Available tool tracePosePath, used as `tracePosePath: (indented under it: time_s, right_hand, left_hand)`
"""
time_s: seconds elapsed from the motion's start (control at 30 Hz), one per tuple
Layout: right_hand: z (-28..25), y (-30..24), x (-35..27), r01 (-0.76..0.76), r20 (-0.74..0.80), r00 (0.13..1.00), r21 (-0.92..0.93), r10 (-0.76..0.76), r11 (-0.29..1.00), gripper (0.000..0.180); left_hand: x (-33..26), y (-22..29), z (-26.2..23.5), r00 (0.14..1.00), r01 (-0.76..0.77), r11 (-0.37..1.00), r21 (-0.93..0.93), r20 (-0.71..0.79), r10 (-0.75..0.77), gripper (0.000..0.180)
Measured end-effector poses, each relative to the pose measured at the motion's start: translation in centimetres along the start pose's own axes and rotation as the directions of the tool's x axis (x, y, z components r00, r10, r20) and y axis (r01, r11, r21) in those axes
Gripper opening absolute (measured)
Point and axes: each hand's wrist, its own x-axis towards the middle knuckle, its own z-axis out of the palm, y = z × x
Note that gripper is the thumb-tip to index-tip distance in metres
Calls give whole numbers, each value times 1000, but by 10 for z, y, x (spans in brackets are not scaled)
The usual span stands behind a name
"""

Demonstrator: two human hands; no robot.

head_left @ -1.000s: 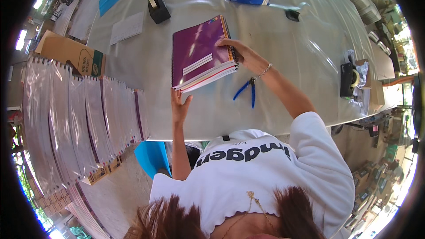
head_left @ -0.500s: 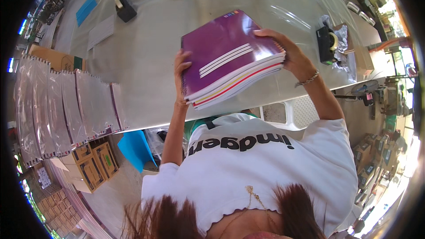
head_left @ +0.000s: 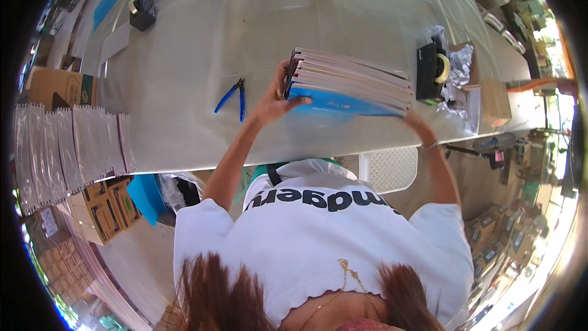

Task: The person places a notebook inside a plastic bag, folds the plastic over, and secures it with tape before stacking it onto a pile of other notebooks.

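Note:
A thick stack of spiral-bound notebooks (head_left: pixel 350 76) is tipped up over the table, page edges facing upward and a blue cover turned towards me. My left hand (head_left: pixel 275 103) grips its left end, the thumb lying on the blue cover and the fingers behind. At the lower right corner my right hand (head_left: pixel 418 124) holds the other end; its fingers are mostly hidden and a little blurred. Left of the stack, a pair of blue-handled nippers (head_left: pixel 234 99) lies on the table, touched by neither hand.
A plastic-covered table (head_left: pixel 190 129) spans the view. Plastic-wrapped notebooks (head_left: pixel 67 153) stand in a row at the left edge. Tape dispensers stand at far left (head_left: pixel 143 11) and right (head_left: pixel 430 72), the right one beside crumpled wrap (head_left: pixel 460 67). A white stool (head_left: pixel 392 170) is below the table edge.
The notebook stack has turned from its purple cover facing up to standing tilted with the blue cover towards me. The nippers have come into sight. The surroundings have shifted left in view.

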Motion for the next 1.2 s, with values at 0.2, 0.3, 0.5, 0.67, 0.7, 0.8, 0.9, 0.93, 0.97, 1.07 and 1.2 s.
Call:
tracePosePath:
  time_s: [0.2, 0.3, 0.5, 0.67, 0.7, 0.8, 0.9, 0.93, 0.97, 1.07, 1.2]
  right_hand:
    - [67, 26, 28, 303, -195, 947, 273, -256, 913, 30]
    - [73, 39, 49, 394, -321, 878, 62, -356, 917, 31]
    - [41, 18, 40, 305, -168, 944, 118, -283, 945, 31]
    - [46, 36, 50, 480, -219, 870, 168, -442, 861, 30]
    - [51, 46, 56, 524, -245, 847, 235, -471, 819, 33]
    - [49, 71, 67, 509, -158, 859, 153, -488, 847, 41]
    - [53, 61, 64, 514, -243, 856, 303, -456, 803, 35]
    - [50, 61, 60, 467, -197, 882, 240, -428, 851, 35]
    - [45, 62, 56, 418, -154, 906, 172, -395, 892, 35]
    - [39, 56, 47, 383, -138, 915, -2, -379, 924, 30]
    - [42, 62, 52, 416, -158, 893, -72, -422, 907, 32]
  left_hand:
    - [-11, -17, 10, 980, 180, 975, 132, -113, -166, 101]
    - [-10, -6, 23, 965, 195, 979, 61, -190, -180, 105]
    - [-22, 17, 45, 947, 190, 967, 171, -292, -134, 106]
    - [-30, -7, 39, 968, 212, 889, 405, -214, -133, 93]
    - [-33, -17, 35, 966, 222, 886, 406, -214, -144, 90]
    - [-28, -25, 32, 969, 237, 873, 427, -171, -179, 81]
    - [-27, -15, 34, 977, 210, 838, 504, -138, -163, 76]
    - [-27, -12, 36, 979, 199, 825, 529, -142, -146, 75]
    - [-27, -10, 39, 978, 196, 814, 547, -172, -120, 74]
    - [-30, -6, 38, 964, 244, 795, 555, -225, -140, 73]
    - [-30, 3, 37, 952, 292, 788, 542, -246, -183, 70]
